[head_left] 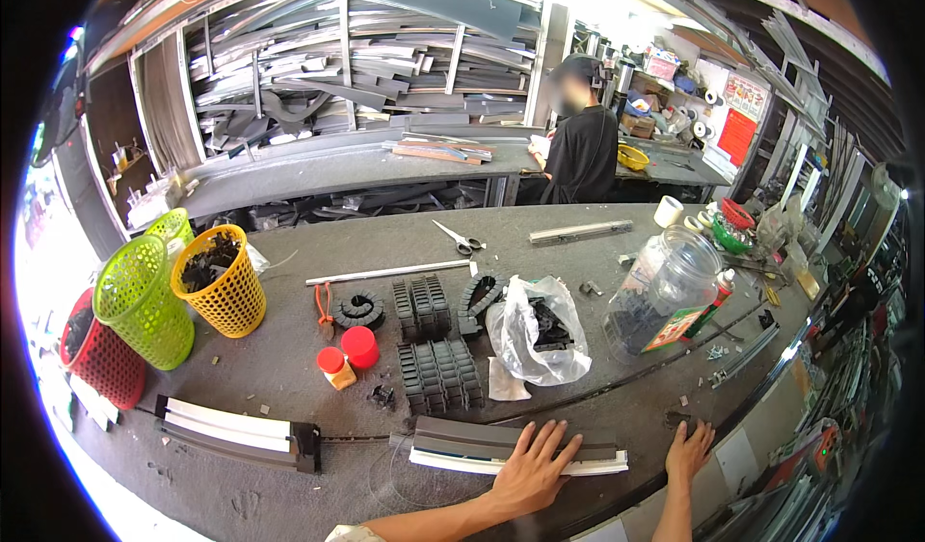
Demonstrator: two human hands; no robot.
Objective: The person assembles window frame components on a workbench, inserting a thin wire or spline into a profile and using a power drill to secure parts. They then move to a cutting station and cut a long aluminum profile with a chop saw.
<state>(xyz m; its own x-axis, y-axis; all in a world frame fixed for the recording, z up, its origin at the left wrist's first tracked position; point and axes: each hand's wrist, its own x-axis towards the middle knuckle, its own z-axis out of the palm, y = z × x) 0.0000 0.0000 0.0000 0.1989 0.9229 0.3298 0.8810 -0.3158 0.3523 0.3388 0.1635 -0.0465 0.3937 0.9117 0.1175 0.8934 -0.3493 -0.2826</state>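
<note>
So your left hand (533, 473)'s spread atop long, slim grey-and-white strips (467, 439) | axis: left-right | right hand (687, 452): past their right end, can't tell grip

So this is one wide fisheye view, the left cam of a pair worn side by side on the person's head. It faces forward and tips down over the workbench (231, 378), upright and not mirrored. Closest to the lens are the left hand (537, 462) and right hand (690, 450), low in frame, with the forearms (438, 521) coming up from the bottom edge. Farther off, up top, you get a second bench (356, 168), a co-worker (584, 152) and the stacked strips (385, 60). Straight edges bow near the rim, corners go black.
</note>
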